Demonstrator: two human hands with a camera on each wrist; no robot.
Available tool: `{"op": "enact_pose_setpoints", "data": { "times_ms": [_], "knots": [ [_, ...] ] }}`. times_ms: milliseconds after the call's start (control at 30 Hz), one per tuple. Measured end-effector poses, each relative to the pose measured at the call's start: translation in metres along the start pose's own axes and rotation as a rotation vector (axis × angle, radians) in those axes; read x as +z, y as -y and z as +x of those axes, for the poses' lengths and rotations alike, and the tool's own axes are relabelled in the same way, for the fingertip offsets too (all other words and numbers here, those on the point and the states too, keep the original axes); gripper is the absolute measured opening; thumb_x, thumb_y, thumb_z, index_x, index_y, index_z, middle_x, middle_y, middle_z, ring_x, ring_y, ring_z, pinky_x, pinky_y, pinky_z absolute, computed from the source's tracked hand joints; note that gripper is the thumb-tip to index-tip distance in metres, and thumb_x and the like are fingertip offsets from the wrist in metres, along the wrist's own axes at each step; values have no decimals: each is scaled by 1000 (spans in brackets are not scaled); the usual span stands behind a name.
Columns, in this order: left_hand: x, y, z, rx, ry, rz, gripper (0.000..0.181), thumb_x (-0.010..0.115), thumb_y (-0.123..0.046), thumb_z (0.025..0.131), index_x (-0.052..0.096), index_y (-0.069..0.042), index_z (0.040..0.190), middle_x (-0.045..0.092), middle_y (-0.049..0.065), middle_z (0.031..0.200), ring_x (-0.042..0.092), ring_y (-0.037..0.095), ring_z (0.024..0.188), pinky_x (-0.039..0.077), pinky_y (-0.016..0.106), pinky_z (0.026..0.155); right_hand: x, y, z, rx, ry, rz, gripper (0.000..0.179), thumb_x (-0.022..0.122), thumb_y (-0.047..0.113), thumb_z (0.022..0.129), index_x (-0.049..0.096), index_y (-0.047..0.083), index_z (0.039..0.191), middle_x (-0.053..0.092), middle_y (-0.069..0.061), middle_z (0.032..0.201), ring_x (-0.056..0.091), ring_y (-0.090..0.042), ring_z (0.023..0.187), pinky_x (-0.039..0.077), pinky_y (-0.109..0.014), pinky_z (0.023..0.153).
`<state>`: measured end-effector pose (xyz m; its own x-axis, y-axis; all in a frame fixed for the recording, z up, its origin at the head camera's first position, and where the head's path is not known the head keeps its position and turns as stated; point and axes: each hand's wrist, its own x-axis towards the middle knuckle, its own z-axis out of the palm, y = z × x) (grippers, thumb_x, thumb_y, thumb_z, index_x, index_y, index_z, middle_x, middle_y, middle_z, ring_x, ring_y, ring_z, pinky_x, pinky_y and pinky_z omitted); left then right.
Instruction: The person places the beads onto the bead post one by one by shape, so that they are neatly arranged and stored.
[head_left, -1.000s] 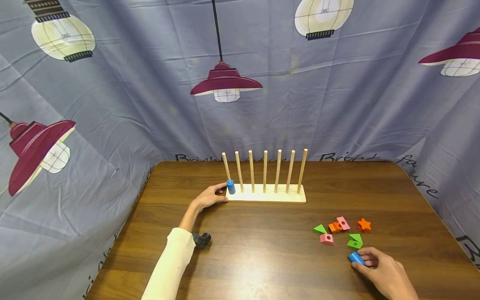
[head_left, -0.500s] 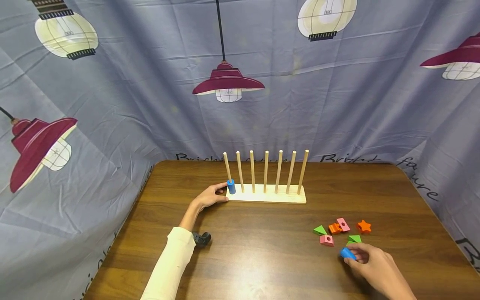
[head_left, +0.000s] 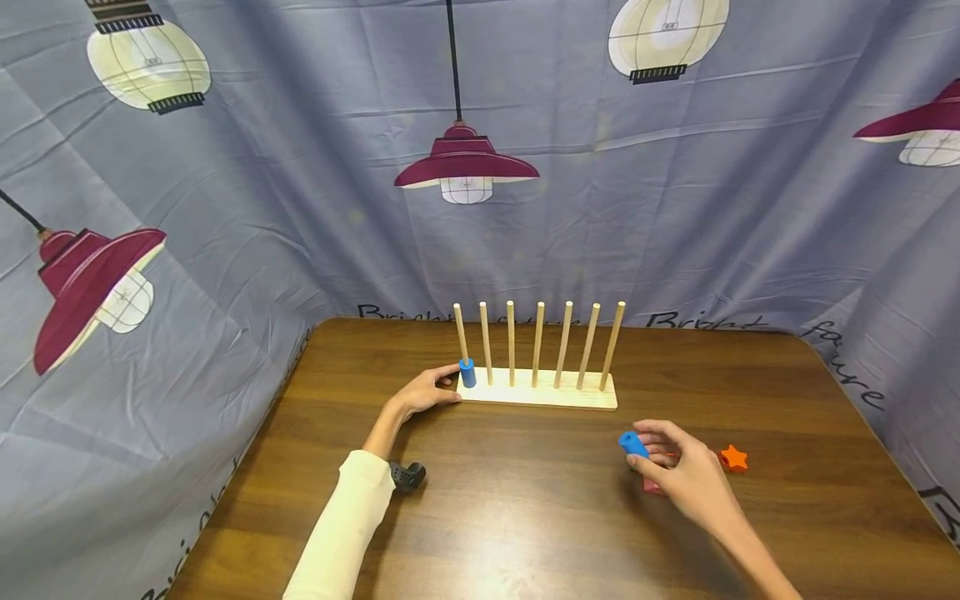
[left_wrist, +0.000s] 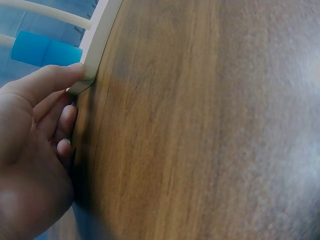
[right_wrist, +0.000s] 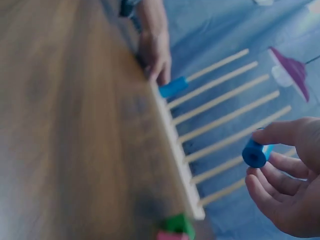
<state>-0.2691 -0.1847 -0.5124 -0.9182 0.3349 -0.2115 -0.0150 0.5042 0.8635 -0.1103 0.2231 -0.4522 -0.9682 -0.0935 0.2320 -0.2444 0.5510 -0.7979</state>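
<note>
In the head view a wooden peg board with a row of upright pegs stands toward the table's back. Blue cylinder beads sit around its leftmost peg; a seam crosses their middle in the left wrist view. My left hand holds the board's left end, with the thumb on the front corner. To the right, my right hand pinches another blue cylinder bead between thumb and fingers, above the table. The bead's hole shows in the right wrist view.
An orange star bead lies on the table right of my right hand. Below that hand a pink block shows partly. A green block appears in the right wrist view. A printed curtain hangs behind the table.
My right hand has lifted the blue bead and carried it left and toward the back, now covering most of the loose blocks. My left hand stays at the board's end.
</note>
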Motion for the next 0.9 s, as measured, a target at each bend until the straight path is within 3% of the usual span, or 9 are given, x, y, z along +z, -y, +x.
{"op": "enact_pose_setpoints", "data": {
  "times_ms": [233, 433, 700, 900],
  "knots": [
    [0, -2, 1, 1, -2, 5, 71, 73, -14, 89, 41, -6, 153, 48, 18, 138, 43, 32, 124, 36, 47, 105, 8, 25, 31, -20, -25, 230, 34, 78, 1, 85, 66, -6, 117, 68, -20, 108, 65, -4, 93, 51, -17, 81],
    [0, -1, 1, -1, -7, 10, 71, 74, -13, 88, 42, -6, 152, 48, 19, 138, 43, 32, 123, 36, 46, 104, 18, 53, 63, -66, -39, 306, 33, 78, 4, 86, 66, -4, 115, 68, -18, 108, 65, -9, 94, 52, -21, 84],
    [1, -1, 1, 1, -16, 6, 72, 74, -14, 88, 42, -5, 152, 48, 18, 138, 43, 31, 123, 37, 45, 104, 39, 95, 104, -200, -15, 357, 32, 78, 1, 85, 65, -3, 114, 69, -14, 107, 66, -19, 98, 52, -30, 90],
    [0, -1, 2, -1, -12, -3, 72, 75, -14, 88, 42, -5, 152, 46, 18, 143, 43, 32, 125, 36, 47, 106, 61, 123, 130, -227, 16, 509, 32, 76, -4, 85, 62, -5, 115, 66, -17, 112, 65, -25, 103, 51, -33, 92]
  ]
}}
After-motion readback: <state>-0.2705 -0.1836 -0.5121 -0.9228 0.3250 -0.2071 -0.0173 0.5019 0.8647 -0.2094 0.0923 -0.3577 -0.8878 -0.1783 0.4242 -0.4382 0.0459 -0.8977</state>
